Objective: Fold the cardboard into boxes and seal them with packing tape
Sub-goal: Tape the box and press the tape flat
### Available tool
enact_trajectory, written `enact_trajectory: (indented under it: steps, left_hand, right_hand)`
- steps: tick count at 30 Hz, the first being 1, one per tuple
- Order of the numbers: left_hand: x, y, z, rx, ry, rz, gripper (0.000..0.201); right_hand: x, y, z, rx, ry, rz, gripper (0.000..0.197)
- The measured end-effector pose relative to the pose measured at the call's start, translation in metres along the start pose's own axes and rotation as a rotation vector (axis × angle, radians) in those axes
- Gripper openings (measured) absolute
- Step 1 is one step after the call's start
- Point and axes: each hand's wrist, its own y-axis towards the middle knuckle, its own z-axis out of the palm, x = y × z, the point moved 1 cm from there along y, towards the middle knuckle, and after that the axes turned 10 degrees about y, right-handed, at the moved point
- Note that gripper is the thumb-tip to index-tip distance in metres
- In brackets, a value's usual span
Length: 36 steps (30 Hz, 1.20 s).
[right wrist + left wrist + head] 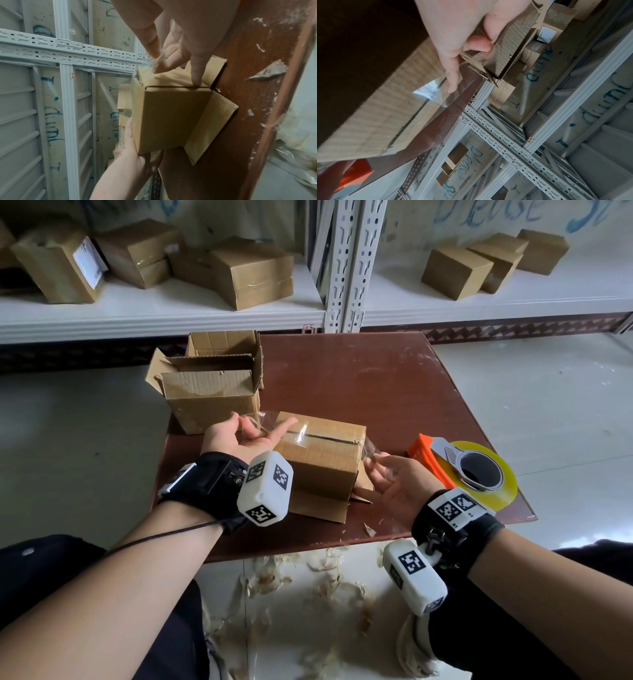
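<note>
A small cardboard box [325, 453] lies on the brown table [359, 378], with a clear tape strip [301, 434] along its top seam. My left hand [253, 429] is at the box's left end, palm up, and pinches the loose tape end there [481, 40]. At the right end my right hand [380, 467] pinches the other tape end between thumb and fingers [159, 59], while one straight finger touches the box's end face. A flap [209, 128] on the near side of the box [171, 119] stands open.
An orange tape dispenser [469, 470] with a yellowish roll sits right of my right hand. An open-topped box [212, 385] stands at the table's back left. Finished boxes [250, 272] line the white shelves behind. Tape scraps [308, 577] litter the floor.
</note>
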Motion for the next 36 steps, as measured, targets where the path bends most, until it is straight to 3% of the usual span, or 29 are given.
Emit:
enact_trajectory:
  steps: [15,20,22,25,29,31,33,36]
  left_hand:
    - [0.003,0.000,0.002,0.000,0.016,0.026,0.007]
    - [0.002,0.003,-0.001,0.020,0.015,0.035,0.011]
    - [0.002,0.005,-0.002,0.018,0.009,0.040,0.017]
    - [0.003,0.006,-0.002,0.008,-0.001,0.049,0.021]
    - [0.009,0.007,-0.002,0.011,-0.001,0.024,0.016]
    - [0.013,0.010,-0.003,0.022,-0.007,0.011,0.017]
    - [0.016,0.014,-0.005,0.055,-0.021,-0.005,0.030]
    - [0.022,0.018,-0.010,0.093,-0.045,-0.021,0.041]
  right_hand:
    - [-0.023,0.021,0.002,-0.049,-0.215,0.026,0.023]
    - [-0.014,0.025,0.008,-0.144,-0.317,0.029,0.020]
    - [-0.012,0.024,0.010,-0.196,-0.359,-0.022,0.025]
    - [-0.009,0.027,0.007,-0.267,-0.552,-0.191,0.046]
    - [-0.003,0.021,0.012,-0.184,-0.724,-0.510,0.020]
    - [-0.003,0.020,0.017,-0.162,-0.706,-0.552,0.019]
    - [-0.002,0.021,0.022,-0.142,-0.645,-0.520,0.019]
    - [0.003,0.017,0.028,-0.110,-0.774,-0.581,0.033]
